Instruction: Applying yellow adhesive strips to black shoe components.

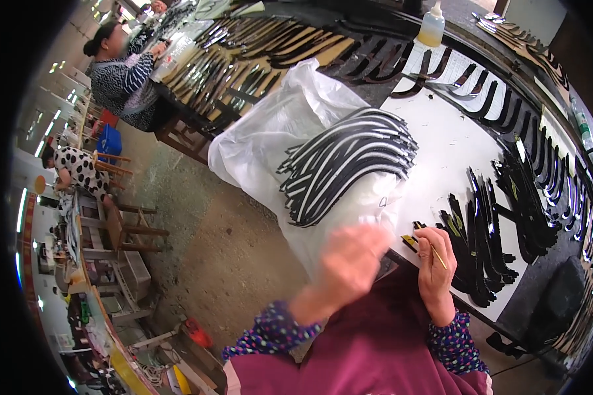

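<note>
My left hand is blurred with motion and hovers over the near edge of a white plastic sheet; whether it holds anything cannot be made out. My right hand grips a thin yellow stick, its tip at a small black piece on the white tabletop. A fanned stack of curved black strips with white edges lies on the plastic sheet just beyond both hands. More curved black strips are laid in rows to the right of my right hand.
A squeeze bottle stands at the far edge of the bench. Rows of black strips cover the far benches. One seated person works at the upper left, another sits by wooden stools on the concrete floor.
</note>
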{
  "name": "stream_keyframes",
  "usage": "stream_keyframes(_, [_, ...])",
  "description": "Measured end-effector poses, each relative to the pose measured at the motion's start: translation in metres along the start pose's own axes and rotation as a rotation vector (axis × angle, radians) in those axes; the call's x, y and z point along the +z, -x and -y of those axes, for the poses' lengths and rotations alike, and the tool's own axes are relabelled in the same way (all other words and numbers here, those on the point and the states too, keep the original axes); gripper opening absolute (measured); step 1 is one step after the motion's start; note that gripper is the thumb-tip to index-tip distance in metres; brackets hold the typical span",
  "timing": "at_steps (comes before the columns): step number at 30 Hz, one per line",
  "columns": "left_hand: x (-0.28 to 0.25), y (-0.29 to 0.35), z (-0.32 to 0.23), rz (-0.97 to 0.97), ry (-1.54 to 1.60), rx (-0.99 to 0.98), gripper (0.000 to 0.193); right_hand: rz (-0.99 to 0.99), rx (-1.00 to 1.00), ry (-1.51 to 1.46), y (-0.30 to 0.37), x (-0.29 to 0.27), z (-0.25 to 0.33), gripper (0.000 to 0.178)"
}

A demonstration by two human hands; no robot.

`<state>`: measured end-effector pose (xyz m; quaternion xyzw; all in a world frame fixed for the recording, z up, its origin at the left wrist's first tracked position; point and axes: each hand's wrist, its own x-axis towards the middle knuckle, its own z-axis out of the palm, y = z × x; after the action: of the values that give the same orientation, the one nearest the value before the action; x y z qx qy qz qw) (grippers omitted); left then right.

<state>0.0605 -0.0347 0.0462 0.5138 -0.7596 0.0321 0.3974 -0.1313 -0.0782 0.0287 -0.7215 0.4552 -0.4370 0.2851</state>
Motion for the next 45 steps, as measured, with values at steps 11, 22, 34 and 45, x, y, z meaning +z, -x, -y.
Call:
stream_keyframes(11, [0.004,-0.092,0.253,0.461,-0.568,-0.401,0.051,-0.033,-0.067,-0.03,-0.002,-0.002,-0.001,0.01])
stream_keyframes(22, [0.008,-0.085,0.243,0.354,-0.467,-0.461,0.047,-0.015,-0.092,-0.045,-0.003,-0.001,-0.001,0.009])
stream_keyframes(34, [-0.011,-0.088,0.215,0.229,-0.502,-0.366,0.041,-0.005,-0.118,-0.046,0.0,-0.001,-0.003,0.007])
stream_keyframes(45, [-0.043,0.015,0.167,-0.446,-0.25,-0.531,0.033,0.007,-0.104,-0.03,0.001,-0.001,-0.003,0.007])
